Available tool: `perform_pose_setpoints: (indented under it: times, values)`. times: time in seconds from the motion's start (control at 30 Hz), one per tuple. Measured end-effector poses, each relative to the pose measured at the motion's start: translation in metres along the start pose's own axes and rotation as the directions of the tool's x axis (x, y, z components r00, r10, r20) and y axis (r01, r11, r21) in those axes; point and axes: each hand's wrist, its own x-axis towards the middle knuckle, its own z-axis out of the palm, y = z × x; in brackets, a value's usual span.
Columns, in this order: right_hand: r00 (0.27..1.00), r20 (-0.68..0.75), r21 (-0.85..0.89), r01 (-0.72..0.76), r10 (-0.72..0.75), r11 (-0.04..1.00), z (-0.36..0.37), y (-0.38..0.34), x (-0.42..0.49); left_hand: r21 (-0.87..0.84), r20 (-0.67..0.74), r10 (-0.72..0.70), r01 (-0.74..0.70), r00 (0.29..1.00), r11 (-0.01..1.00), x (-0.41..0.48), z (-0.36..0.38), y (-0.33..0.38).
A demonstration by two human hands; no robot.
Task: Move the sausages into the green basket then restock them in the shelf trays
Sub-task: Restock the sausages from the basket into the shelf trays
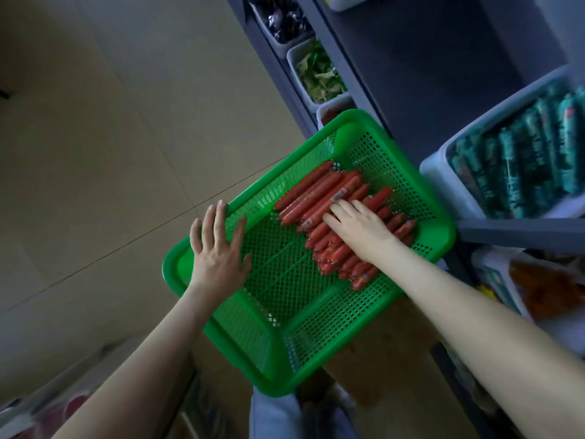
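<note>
My right hand (357, 228) lies flat, gripping nothing, on sausages (304, 198) running lower-left to upper-right; left hand (218, 248) rests flat on the basket (172, 267) rim.

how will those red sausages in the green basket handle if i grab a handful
The sausages are round and thin, so loose ones will probably roll on the mesh floor of the green basket. Their wrappers look glossy, so they are likely slippery in a bunch. They lie straight in the stack, so they are probably fairly stiff.

The right hand (357, 228) covers part of the sausages (316, 198). A blurred shelf tray (449, 182) of green packets (522, 166) runs off the right edge.
</note>
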Motion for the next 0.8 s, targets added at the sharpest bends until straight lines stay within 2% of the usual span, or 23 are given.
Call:
perform_pose_setpoints:
  times: [0.07, 0.17, 0.27, 0.33, 0.47, 0.6, 0.7, 0.8]
  values:
    - [1.000, 0.018, 0.046, 0.020, -0.021, 0.999, 0.001, 0.002, -0.002, 0.020, -0.004, -0.012, 0.012, 1.000, 1.000, 0.000, 0.002, 0.001]
    - [1.000, -0.013, 0.053, -0.022, 0.023, 0.998, -0.002, 0.004, -0.002, 0.040, -0.039, 0.011, -0.010, 0.999, 0.999, 0.000, 0.000, 0.005]
    - [0.998, 0.043, 0.103, -0.058, 0.054, 0.993, 0.003, 0.002, -0.003, 0.038, -0.061, 0.183, -0.181, 0.981, 0.983, 0.000, -0.006, 0.027]
    - [0.998, 0.042, 0.099, -0.051, 0.047, 0.994, 0.004, 0.000, -0.006, 0.050, -0.073, 0.232, -0.229, 0.970, 0.972, 0.001, -0.009, 0.036]
    - [0.995, -0.059, 0.144, -0.067, 0.076, 0.987, 0.020, -0.006, -0.023, 0.072, -0.081, 0.071, -0.065, 0.994, 0.995, 0.012, -0.010, 0.012]
    - [0.977, -0.195, 0.112, -0.062, 0.083, 0.992, 0.029, -0.008, -0.029, 0.116, -0.008, 0.132, -0.130, 0.991, 0.985, 0.019, -0.004, -0.005]
    - [0.979, -0.186, 0.112, -0.059, 0.079, 0.992, 0.036, -0.006, -0.035, 0.112, -0.004, 0.127, -0.126, 0.992, 0.986, 0.019, 0.000, -0.002]
    - [0.995, -0.079, 0.075, -0.056, 0.062, 0.996, 0.026, -0.009, -0.034, 0.083, -0.008, 0.107, -0.106, 0.994, 0.991, 0.017, 0.001, 0.001]
